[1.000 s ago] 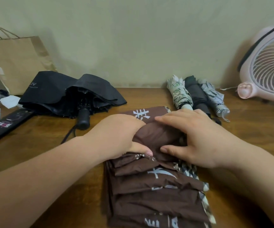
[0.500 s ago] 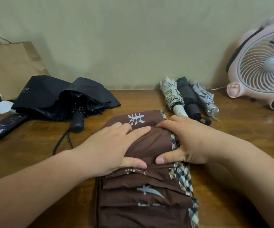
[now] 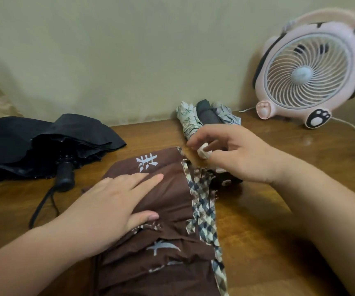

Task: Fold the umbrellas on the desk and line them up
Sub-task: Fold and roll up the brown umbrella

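Since 0.5 s ago: right hand [image 3: 240, 154] has left the brown umbrella [image 3: 168, 201] and gone toward 1 o'clock; left hand [image 3: 116, 201] has stayed on it. Left hand lies flat, fingers straight, pressing the brown canopy, gripping nothing. Right hand sits over the near ends of the rolled umbrellas, fingers loosely curled about a white handle tip [image 3: 203, 152]; motion blur, so I cannot tell whether it pinches the tip. Brown umbrella: count 1, at 6 o'clock on the desk [image 3: 279, 231], pleats flattened, checked trim along its right edge. Rolled umbrellas: count 3, side by side and touching at 12 to 1 o'clock, by the wall: pale patterned [image 3: 188, 120], dark grey [image 3: 208, 115], light grey [image 3: 225, 113]. Black umbrella [image 3: 44, 135]: count 1, at 9 o'clock, canopy loose. Total umbrellas: 5. Pink fan [image 3: 308, 77]: count 1, at 2 o'clock.
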`<state>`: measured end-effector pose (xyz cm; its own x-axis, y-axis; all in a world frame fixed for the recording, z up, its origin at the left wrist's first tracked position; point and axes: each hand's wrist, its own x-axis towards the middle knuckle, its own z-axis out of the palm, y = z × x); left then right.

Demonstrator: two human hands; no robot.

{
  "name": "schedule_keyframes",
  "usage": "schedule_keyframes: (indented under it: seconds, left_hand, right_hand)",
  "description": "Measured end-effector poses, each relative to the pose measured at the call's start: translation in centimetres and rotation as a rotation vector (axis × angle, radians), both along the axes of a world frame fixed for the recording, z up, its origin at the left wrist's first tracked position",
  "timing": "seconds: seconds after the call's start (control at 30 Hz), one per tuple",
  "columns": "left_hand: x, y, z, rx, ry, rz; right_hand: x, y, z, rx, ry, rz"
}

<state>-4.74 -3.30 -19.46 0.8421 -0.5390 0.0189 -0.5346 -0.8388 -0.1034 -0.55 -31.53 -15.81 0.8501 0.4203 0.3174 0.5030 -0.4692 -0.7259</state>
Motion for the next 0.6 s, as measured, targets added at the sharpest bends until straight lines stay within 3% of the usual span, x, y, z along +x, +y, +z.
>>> schedule_keyframes:
  seconds: [0.07,0.17,0.3,0.5,0.6]
  left_hand:
    - [0.0,-0.2,-0.1,0.036,-0.003,-0.056]
    - [0.0,0.1,0.2,0.057,0.032,-0.119]
    - [0.0,1.1,-0.1,0.043,-0.036,-0.198]
    - [-0.4,2.2,-0.2,-0.355,-0.028,-0.136]
    - [-0.6,1.9,0.7,-0.386,-0.03,0.046]
  right_hand:
    - [-0.9,2.2,-0.7,0.057,-0.254,-0.067]
    - [-1.4,5.4,-1.9,-0.2,-0.526,0.008]
    - [-0.7,6.6,-2.9,-0.609,-0.403,0.154]
    - [-0.3,5.5,-2.4,-0.825,-0.251,0.201]
    - [-0.1,5.6,-2.2,-0.871,-0.236,0.211]
